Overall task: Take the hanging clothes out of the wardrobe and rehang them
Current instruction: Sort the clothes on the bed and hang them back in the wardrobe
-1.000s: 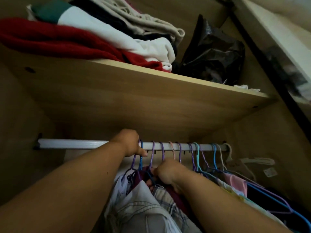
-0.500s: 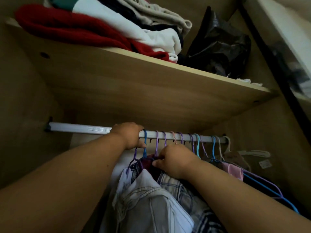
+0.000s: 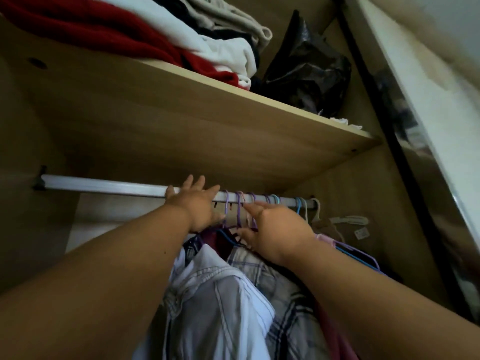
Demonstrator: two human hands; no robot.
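A silver rail [image 3: 104, 185] runs under the wooden shelf [image 3: 207, 120]. Several purple and blue hanger hooks [image 3: 239, 203] sit bunched on its right half. Below them hang a pale denim shirt [image 3: 215, 294], a plaid shirt [image 3: 280, 281] and a dark red garment [image 3: 213, 236]. My left hand [image 3: 197, 203] lies against the rail with its fingers spread straight above it, just left of the hooks. My right hand [image 3: 278, 229] reaches in from the right, forefinger stretched along the rail and thumb lower, with the purple hanger necks between them.
Folded red, white and beige clothes [image 3: 130, 40] and a black plastic bag [image 3: 306, 66] lie on the shelf. An empty beige hanger [image 3: 319, 219] hangs at the rail's right end. A shiny door edge [image 3: 428, 178] slants down the right side. The rail's left half is bare.
My left hand has let go of the rail and spread its fingers. My right hand has uncurled and moved up from the garments to the hanger hooks. The camera tilted up slightly.
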